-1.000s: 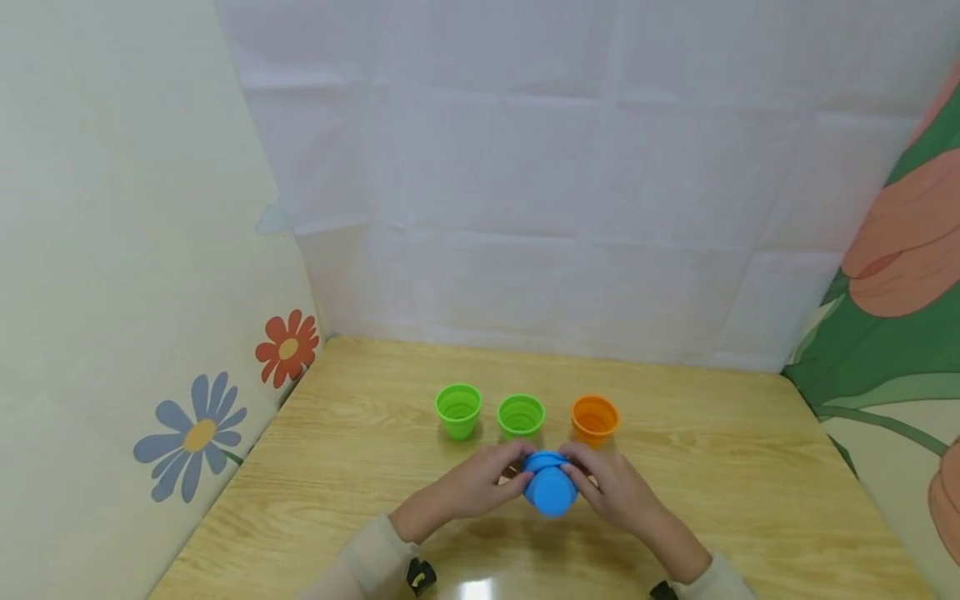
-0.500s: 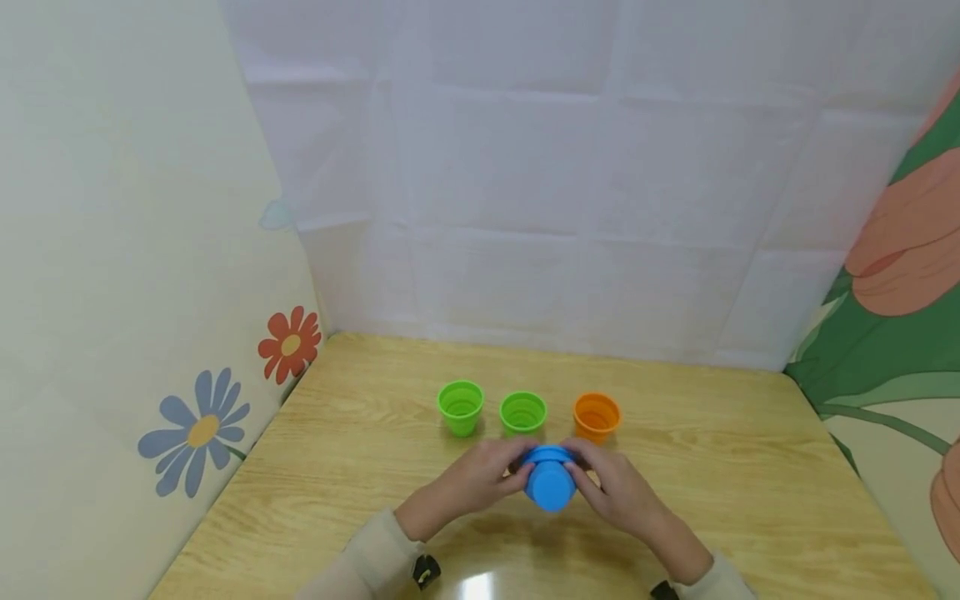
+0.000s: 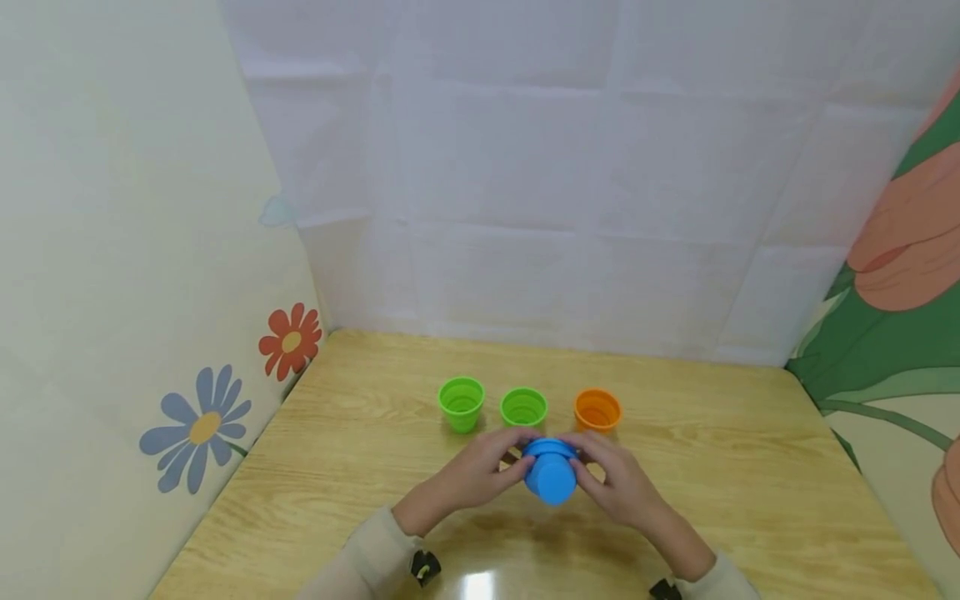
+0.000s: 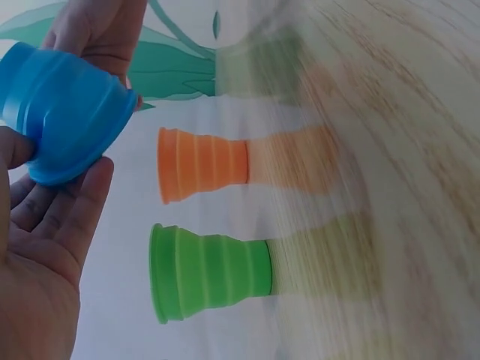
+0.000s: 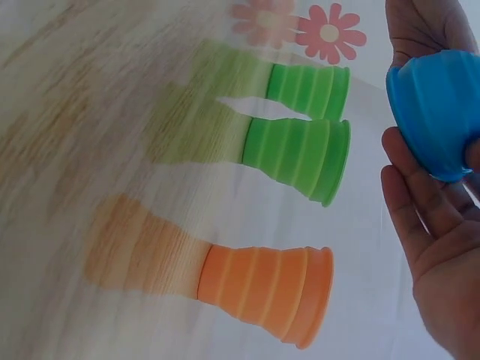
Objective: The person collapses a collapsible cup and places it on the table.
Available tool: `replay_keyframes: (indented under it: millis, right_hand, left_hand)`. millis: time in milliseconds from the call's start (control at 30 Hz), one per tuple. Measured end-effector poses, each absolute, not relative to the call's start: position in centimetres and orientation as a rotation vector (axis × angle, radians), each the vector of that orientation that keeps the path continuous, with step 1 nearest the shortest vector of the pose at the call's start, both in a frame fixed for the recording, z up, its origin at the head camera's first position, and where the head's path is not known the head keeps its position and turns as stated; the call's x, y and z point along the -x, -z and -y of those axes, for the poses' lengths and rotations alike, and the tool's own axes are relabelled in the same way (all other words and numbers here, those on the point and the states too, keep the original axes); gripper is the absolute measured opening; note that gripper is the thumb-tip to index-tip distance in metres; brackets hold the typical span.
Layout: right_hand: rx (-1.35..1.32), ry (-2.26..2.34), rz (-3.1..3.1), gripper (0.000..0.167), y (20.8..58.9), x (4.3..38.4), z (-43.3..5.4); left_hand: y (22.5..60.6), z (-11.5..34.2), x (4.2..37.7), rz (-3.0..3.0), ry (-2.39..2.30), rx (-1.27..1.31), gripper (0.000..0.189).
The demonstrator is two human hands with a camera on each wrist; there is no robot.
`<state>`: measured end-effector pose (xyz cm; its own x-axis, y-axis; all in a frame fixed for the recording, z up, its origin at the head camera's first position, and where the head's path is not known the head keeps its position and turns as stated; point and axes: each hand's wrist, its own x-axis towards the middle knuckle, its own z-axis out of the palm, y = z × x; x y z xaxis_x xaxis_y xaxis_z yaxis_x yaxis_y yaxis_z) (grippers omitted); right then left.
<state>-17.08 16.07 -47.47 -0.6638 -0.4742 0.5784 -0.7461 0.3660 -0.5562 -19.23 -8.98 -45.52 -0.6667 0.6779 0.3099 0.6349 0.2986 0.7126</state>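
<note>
Between both hands, above the table, is a blue collapsible cup (image 3: 555, 479), its base turned toward the head camera. My left hand (image 3: 476, 473) grips its left side with thumb and fingers. On the other side my right hand (image 3: 618, 483) grips it the same way. The wrist views show the cup's ridged wall, with the wide rim tilted toward the table. Beyond the hands stand two green cups (image 3: 461, 404) (image 3: 523, 407) and an orange cup (image 3: 597, 410), all upright. The fingers and the blue cup partly hide the lower parts of the nearer ones.
The wooden table (image 3: 360, 392) ends at a white cloth backdrop (image 3: 487, 167). A wall with painted flowers (image 3: 202, 429) borders the left side, and a leaf-and-petal mural (image 3: 892, 333) the right. The three standing cups form a loose row behind the hands.
Both hands keep hold of the blue cup and have shifted slightly away from the body. Its rim looks rounder than a second ago, when it seemed folded. The other cups stay put.
</note>
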Motion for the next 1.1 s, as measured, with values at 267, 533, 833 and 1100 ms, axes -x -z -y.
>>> replay_keyframes:
  millis: [267, 533, 833, 1100]
  right_hand:
    - [-1.063, -1.144, 2.311, 0.035, 47.30, 16.99, -16.20]
    - [-1.002, -1.349, 2.298, 0.037, 46.93, 16.86, -16.35]
    - [-0.983, -1.365, 2.317, 0.029, 47.24, 17.06, -16.68]
    - [-0.988, -1.285, 2.337, 0.031, 46.66, 17.21, -16.38]
  left_hand:
    - [45.22, 8.95, 19.07, -2.441, -1.369, -1.211, 0.033]
    - [45.10, 8.73, 19.04, -2.477, -1.448, -1.199, 0.030]
    - [45.07, 8.77, 19.03, -2.397, -1.459, -1.174, 0.027]
    - [44.81, 8.25, 19.11, -2.379, -1.458, -1.147, 0.025]
